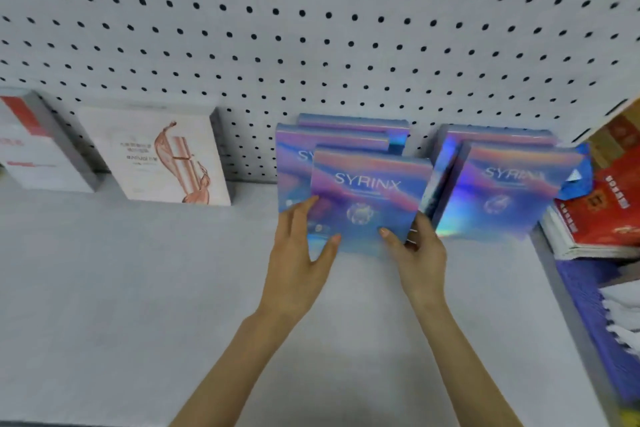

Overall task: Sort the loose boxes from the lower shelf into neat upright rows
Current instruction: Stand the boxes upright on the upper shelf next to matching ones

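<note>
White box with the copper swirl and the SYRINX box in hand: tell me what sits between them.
In the head view, bare grey shelf beside the white box, then the left edge of a second SYRINX box standing behind the held box.

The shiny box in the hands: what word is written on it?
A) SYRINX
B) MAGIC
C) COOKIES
A: the shiny box, held between the left hand and the right hand, shows SYRINX in white letters across its front.
</note>
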